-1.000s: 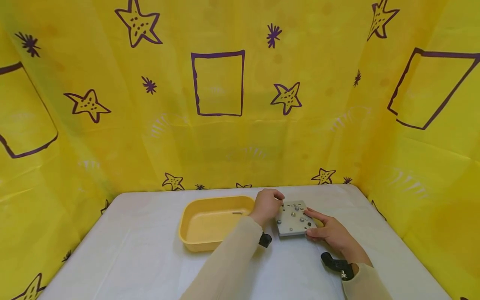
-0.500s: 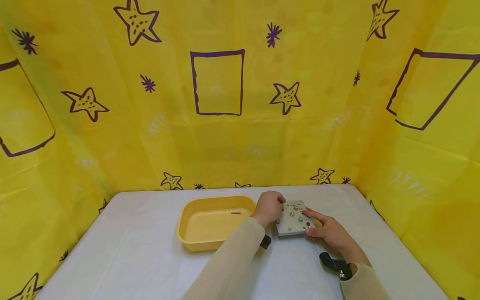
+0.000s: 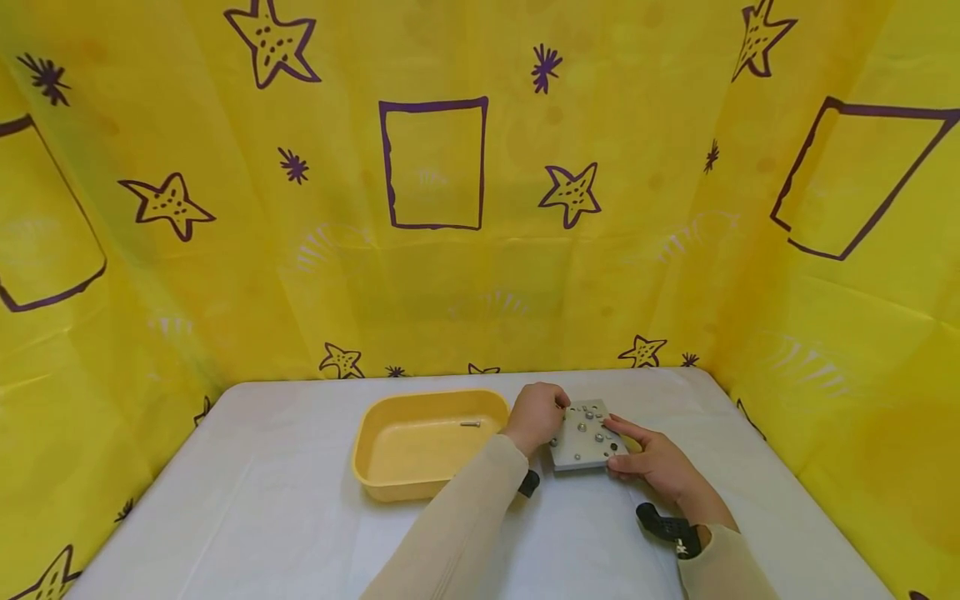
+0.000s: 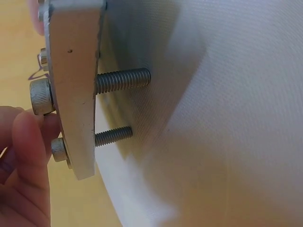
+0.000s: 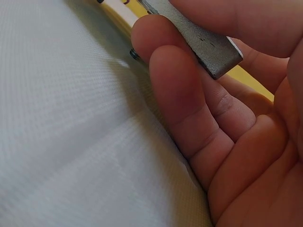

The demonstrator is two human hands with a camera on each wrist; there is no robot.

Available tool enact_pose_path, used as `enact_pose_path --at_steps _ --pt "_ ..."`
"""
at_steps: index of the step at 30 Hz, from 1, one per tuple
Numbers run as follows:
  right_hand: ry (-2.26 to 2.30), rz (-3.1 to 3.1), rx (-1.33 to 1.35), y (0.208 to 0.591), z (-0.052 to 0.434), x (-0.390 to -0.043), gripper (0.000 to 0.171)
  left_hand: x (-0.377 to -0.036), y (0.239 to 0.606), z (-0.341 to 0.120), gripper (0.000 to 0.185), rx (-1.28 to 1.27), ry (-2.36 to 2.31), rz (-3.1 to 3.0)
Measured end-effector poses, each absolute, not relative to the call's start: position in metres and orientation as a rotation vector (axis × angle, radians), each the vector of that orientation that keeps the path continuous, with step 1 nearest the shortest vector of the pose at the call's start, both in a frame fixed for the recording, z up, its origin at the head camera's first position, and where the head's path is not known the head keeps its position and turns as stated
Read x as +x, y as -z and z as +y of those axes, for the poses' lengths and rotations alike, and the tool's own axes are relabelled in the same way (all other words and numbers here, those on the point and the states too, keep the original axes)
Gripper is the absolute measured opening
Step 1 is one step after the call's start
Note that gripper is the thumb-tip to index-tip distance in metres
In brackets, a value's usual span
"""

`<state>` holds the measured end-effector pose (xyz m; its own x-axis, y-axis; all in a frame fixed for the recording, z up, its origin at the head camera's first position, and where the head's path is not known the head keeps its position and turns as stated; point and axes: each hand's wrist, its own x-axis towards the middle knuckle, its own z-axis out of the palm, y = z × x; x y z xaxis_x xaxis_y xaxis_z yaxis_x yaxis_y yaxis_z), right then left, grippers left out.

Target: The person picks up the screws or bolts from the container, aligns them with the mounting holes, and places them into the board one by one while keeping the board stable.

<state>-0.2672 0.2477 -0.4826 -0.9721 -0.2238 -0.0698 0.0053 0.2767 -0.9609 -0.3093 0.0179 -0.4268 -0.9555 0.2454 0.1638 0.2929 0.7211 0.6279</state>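
A grey metal plate [image 3: 587, 454] with holes and several socket-head bolts is held just over the white table. In the left wrist view, a large bolt [image 4: 41, 97] and a smaller bolt [image 4: 58, 150] pass through it, their threaded ends sticking out underneath. My right hand [image 3: 660, 467] grips the plate's right edge, thumb on one face and fingers on the other; the right wrist view shows the plate's corner [image 5: 215, 52] between them. At the far left corner, my left hand [image 3: 536, 417] has thumb and fingers pinched together at a bolt mostly hidden by the fingers.
Left of the plate stands a yellow tray [image 3: 375, 477] with one loose screw [image 3: 470, 424] in it. My left forearm crosses over its right side. The white table [image 3: 262, 492] runs back to a yellow patterned curtain [image 3: 442, 300] on three sides.
My left hand has lowered slightly and its fingers have closed in at the plate's corner. The right hand keeps its grip on the plate. The whole head view has shifted a little.
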Motion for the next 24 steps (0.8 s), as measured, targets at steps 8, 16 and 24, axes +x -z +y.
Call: enact_pose_path --at_steps 8,16,24 --pt "1.767 2.347 -0.193 0.481 0.247 -0.266 0.077 -0.309 0.426 0.018 0.013 -0.418 1.107 -2.87" --pt "1.689 2.427 -0.189 0.48 0.246 -0.265 0.079 -0.299 0.417 0.004 0.025 -0.145 1.579 -2.566" --pt "1.656 2.444 -0.157 0.48 0.247 -0.265 0.082 -0.264 0.39 -0.075 0.061 0.001 2.124 -2.479"
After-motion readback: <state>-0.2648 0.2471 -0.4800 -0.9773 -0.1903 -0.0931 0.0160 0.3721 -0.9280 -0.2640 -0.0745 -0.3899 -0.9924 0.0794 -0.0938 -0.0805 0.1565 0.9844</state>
